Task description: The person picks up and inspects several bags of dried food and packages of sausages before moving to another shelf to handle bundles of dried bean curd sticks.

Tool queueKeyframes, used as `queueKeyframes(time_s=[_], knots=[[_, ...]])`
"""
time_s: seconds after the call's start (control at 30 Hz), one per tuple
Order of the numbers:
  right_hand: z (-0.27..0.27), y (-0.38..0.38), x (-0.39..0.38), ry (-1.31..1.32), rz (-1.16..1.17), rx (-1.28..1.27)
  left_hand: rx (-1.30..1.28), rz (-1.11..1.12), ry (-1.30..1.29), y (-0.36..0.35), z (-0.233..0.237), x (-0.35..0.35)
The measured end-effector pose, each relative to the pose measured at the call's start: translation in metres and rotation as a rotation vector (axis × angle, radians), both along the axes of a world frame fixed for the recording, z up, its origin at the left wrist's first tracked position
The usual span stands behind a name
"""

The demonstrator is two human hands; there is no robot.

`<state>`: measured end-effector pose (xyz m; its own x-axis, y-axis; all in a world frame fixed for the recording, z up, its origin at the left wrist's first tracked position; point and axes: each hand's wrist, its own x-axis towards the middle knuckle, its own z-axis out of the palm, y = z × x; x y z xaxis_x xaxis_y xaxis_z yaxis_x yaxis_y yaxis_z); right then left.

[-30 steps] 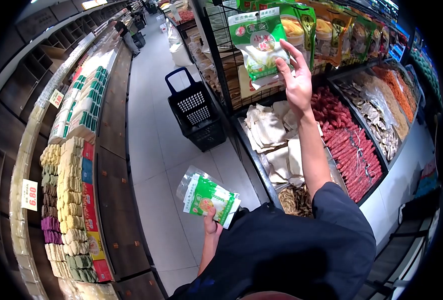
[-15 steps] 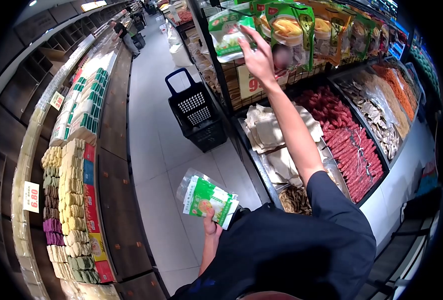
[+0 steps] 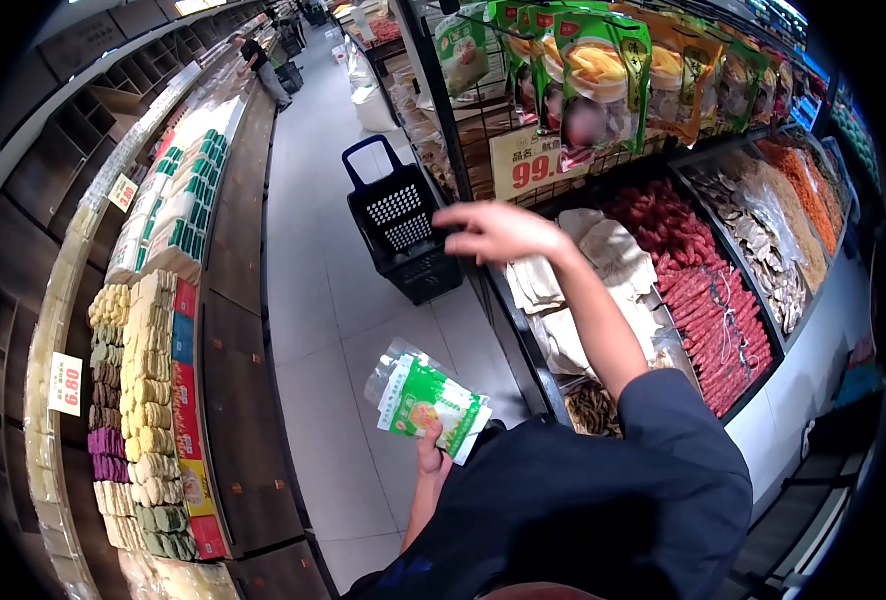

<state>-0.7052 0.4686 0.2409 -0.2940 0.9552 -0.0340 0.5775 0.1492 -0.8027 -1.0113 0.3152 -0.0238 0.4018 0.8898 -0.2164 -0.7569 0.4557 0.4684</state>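
Note:
My left hand (image 3: 432, 450) grips several flat green-and-white food packets (image 3: 421, 395), thumb on top, above the floor tiles. The packets overlap, and clear plastic sticks out at their upper left edge. My right hand (image 3: 508, 235), slightly blurred, is in the air with its fingers stretched out and nothing visible in them. Below and right of it lie pale folded sheets (image 3: 603, 250) in a tray. A similar green-and-white packet (image 3: 463, 52) hangs on the wire rack (image 3: 478, 110) above, apart from my hand.
A black shopping basket (image 3: 418, 275) with its handle raised stands in the aisle. To the right are red sausages (image 3: 718, 320) and dried goods (image 3: 763, 245) in bins. Bundled noodles (image 3: 148, 390) line the left shelf. A person (image 3: 258, 70) stands far down the aisle.
My right hand has come off the hanging green-and-white packet and moved down toward me. My left hand still holds its packets, in nearly the same place.

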Motion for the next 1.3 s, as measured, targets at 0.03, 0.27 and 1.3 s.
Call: queueKeyframes(time_s=[0.03, 0.27, 1.3], knots=[[-0.045, -0.007, -0.009, -0.029, 0.265, 0.330, -0.002, -0.001, 0.002, 0.001, 0.000, 0.000], [-0.123, -0.123, -0.088, -0.013, 0.158, 0.055, 0.043, 0.047, 0.266, 0.014, 0.004, 0.014], [-0.002, -0.062, 0.060, 0.952, -0.449, 0.803, 0.025, 0.013, 0.238, 0.013, 0.013, 0.012]])
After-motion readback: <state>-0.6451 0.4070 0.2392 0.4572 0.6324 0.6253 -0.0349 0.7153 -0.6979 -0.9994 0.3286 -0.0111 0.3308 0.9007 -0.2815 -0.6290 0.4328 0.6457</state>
